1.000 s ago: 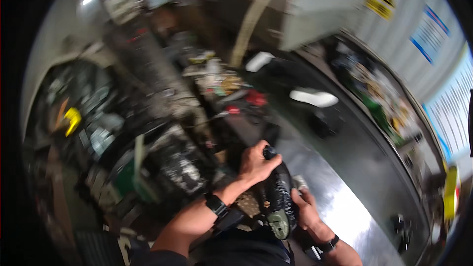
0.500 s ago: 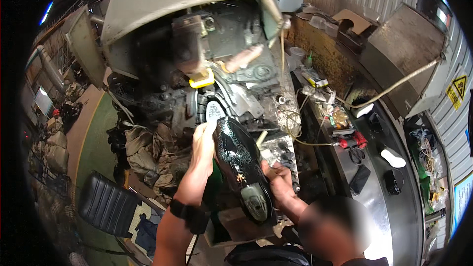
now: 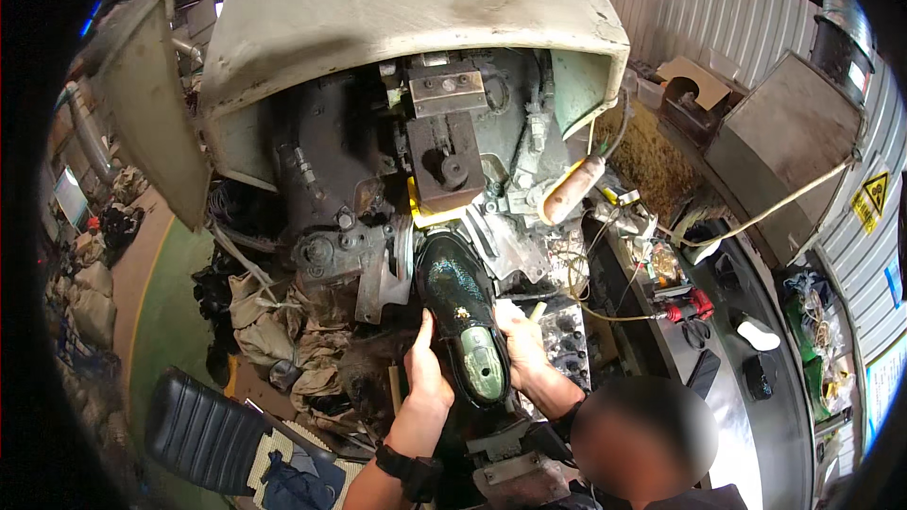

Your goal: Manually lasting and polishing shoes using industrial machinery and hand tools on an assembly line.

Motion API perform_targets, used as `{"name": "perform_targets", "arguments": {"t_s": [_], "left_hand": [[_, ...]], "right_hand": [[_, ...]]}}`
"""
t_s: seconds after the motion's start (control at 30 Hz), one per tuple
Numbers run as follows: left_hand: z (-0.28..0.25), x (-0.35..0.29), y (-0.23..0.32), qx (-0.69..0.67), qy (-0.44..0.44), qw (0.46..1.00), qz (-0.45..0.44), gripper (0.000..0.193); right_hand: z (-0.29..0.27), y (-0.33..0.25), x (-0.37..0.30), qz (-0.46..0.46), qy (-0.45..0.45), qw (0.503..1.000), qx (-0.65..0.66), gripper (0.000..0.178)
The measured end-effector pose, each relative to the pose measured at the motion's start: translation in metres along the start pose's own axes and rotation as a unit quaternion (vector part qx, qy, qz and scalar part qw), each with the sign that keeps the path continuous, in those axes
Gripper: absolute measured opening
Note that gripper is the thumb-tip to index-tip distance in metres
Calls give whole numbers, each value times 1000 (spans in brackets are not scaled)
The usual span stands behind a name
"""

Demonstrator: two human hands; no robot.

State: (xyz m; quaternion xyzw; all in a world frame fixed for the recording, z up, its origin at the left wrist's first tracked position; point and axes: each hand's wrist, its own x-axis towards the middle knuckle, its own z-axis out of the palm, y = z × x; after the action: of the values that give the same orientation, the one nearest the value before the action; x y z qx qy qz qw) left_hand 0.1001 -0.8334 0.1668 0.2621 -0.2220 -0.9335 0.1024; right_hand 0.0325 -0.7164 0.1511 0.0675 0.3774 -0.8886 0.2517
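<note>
A glossy black shoe upper (image 3: 453,274) is stretched over a pale green shoe last (image 3: 482,364), whose end with a hole faces me. My left hand (image 3: 430,373) grips its left side, thumb on top, the other fingers mostly hidden beneath. On the other side my right hand (image 3: 524,349) holds it near the opening. The far end of the shoe lies between the metal jaws of a machine, just below a dark metal block (image 3: 446,146) with a yellow edge (image 3: 444,217). Whether the shoe touches the jaws I cannot tell.
A beige hood (image 3: 406,0) arches over the machine. Right of it hangs an orange-brown handle (image 3: 572,191) on a cable. A dark bench (image 3: 727,416) on the right bears a red air tool (image 3: 690,305) and a phone (image 3: 703,373). Cloth bundles (image 3: 283,321) and a black chair (image 3: 203,425) stand left.
Both hands have brought the shoe away from me, its far end now among the machine's jaws. My left hand has slid back from the far end to the shoe's side. The view has shifted.
</note>
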Motion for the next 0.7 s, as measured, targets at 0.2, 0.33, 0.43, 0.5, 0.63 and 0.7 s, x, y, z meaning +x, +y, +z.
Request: {"name": "perform_targets", "arguments": {"t_s": [0.2, 0.33, 0.43, 0.5, 0.63, 0.7], "left_hand": [[-4, 18, 8, -40, -37, 998, -36, 46], [-4, 25, -15, 25, 77, 990, 112, 32], [-24, 41, -30, 105, 124, 949, 269, 27], [-29, 49, -35, 78, 124, 953, 265, 27], [-32, 56, -42, 67, 148, 949, 270, 27], [-40, 60, -46, 104, 153, 941, 282, 28]], "right_hand": [[-4, -4, 19, 39, -1, 999, -12, 12], [-27, 3, 30, 49, -90, 994, 41, 9], [-15, 12, 30, 32, 44, 997, -51, 10], [-35, 21, 41, 22, -15, 998, -51, 18], [-44, 28, 47, 18, -38, 998, -37, 18], [-48, 33, 50, 12, -25, 999, -33, 18]]}}
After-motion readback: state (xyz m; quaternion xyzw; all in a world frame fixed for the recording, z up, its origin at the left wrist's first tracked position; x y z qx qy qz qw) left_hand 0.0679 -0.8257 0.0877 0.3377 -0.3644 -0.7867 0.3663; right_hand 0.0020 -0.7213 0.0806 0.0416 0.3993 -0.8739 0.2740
